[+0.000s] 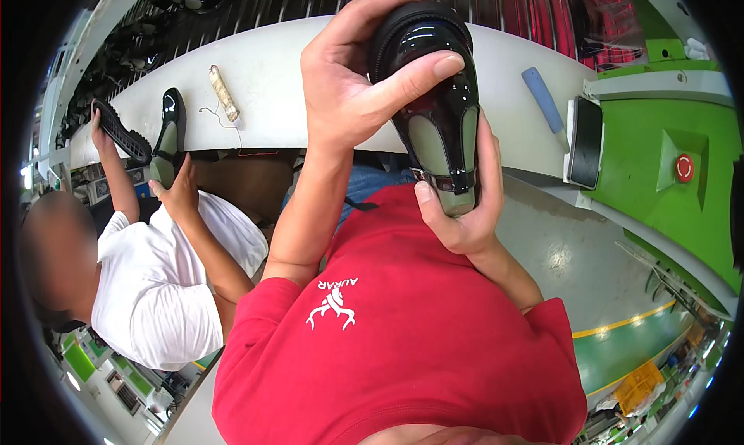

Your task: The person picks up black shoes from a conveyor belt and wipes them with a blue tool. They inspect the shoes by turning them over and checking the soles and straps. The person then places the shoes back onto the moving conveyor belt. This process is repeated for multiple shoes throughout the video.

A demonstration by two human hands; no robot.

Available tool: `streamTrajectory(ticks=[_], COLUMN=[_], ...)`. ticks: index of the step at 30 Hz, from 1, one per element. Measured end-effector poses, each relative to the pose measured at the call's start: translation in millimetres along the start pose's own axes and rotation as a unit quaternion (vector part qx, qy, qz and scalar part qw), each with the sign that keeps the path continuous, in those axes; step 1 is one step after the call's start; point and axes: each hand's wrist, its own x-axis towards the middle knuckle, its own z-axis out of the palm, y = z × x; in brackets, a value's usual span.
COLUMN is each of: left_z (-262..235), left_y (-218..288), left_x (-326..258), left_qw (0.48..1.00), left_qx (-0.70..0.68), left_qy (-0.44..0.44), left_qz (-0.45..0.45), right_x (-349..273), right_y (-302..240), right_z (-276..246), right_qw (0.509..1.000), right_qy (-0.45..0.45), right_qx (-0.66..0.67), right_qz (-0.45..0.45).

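A glossy black strapped shoe [418, 54] with a thick dark sole is held up over the white worktop [275, 77], toe pointing away from me. A green-grey shoe last [428, 144] fills its opening and shows around the strap and buckle. My left hand [360, 77] wraps the toe end, thumb lying across the upper and fingers behind the sole. Around the heel closes my right hand [473, 193], its thumb near the last's end and its fingers along the far side. The sole's underside is hidden.
A co-worker in white [159, 282] at the left holds a black sole [120, 131] and another lasted shoe [170, 123]. A wrapped stick with thread [223, 92], a blue-handled tool [542, 100] and a phone [585, 143] lie on the worktop. A green machine with a red button [683, 168] stands right.
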Motion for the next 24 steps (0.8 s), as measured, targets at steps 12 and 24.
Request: streamTrajectory(ticks=[12,24], left_z=[2.0,-6.0], left_y=[4.7,0.3], left_x=[-0.3,-0.2], left_qw=[1.0,0.988], left_qx=[0.027,0.097], left_qy=[0.002,-0.041], left_qz=[0.002,0.113], right_x=[1.0,-0.6], right_y=[-1.4,-3.8], right_z=[-1.2,-1.8], right_qw=[1.0,1.0], right_qy=[0.0,0.004], right_qx=[-0.006,-0.006], right_qz=[-0.004,0.003])
